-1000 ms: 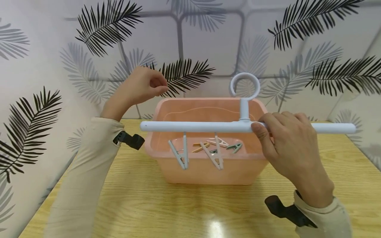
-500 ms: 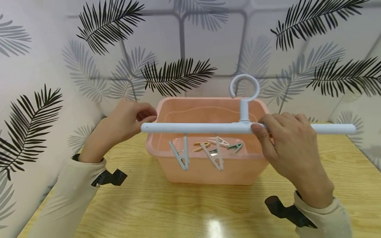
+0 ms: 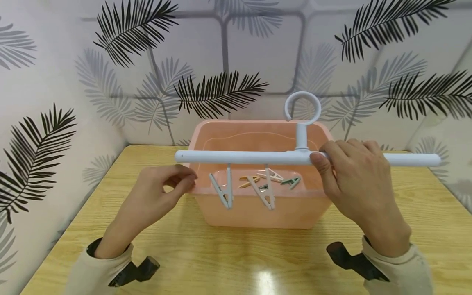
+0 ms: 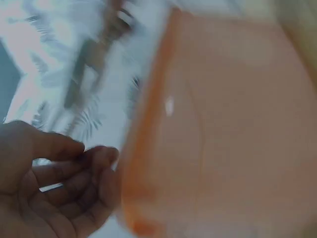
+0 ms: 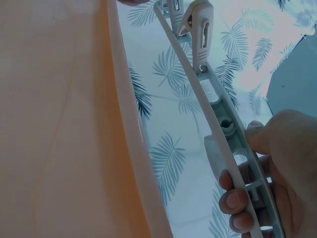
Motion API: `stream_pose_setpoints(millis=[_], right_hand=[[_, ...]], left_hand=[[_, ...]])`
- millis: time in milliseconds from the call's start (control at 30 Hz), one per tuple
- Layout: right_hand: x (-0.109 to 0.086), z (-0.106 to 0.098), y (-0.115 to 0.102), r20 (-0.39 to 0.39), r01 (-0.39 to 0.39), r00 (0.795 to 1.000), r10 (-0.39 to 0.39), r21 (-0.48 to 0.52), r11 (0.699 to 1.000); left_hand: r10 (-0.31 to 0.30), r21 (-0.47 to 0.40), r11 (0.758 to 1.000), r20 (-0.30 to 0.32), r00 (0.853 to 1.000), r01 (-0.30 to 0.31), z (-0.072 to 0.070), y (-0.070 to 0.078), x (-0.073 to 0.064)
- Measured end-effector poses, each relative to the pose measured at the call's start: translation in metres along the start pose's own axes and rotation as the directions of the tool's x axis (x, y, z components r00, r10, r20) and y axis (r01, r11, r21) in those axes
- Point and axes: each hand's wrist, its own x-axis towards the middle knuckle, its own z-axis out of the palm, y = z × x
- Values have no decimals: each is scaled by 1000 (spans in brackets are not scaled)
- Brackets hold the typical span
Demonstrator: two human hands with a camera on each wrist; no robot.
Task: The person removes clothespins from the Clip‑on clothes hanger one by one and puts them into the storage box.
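My right hand (image 3: 357, 184) grips a pale blue hanger (image 3: 236, 157) by its bar, right of the round hook, and holds it level above a pink plastic basin (image 3: 258, 213). Two clothespins hang from the bar's left half: a blue-grey clothespin (image 3: 229, 184) and a pale pink clothespin (image 3: 270, 184). In the right wrist view the thumb and fingers wrap the bar's hollow underside. Beside the basin's left front rim, below the hanger's left end, is my left hand (image 3: 156, 198). Its fingers are loosely curled, and the left wrist view shows nothing between them.
Several loose clothespins lie in the basin, among them a yellow clothespin (image 3: 250, 181), a white-pink clothespin (image 3: 273, 176) and a green clothespin (image 3: 292, 182). The basin stands on a wooden table (image 3: 221, 262), in front of a leaf-patterned backdrop (image 3: 258, 53).
My left hand has come down and toward me, from above the basin's left back corner to its left front rim. My right hand and the hanger have stayed nearly still.
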Motion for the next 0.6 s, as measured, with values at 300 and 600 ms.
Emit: stream_pose_setpoints(millis=[300, 600], right_hand=[[0, 0, 0, -4, 7, 1000, -7, 3, 1000], [1, 1, -3, 0, 16, 1000, -16, 2, 1000]], left_hand=[[-6, -518, 848, 200, 980, 111, 12, 15, -17], [-31, -811, 527, 283, 959, 256, 41, 31, -12]])
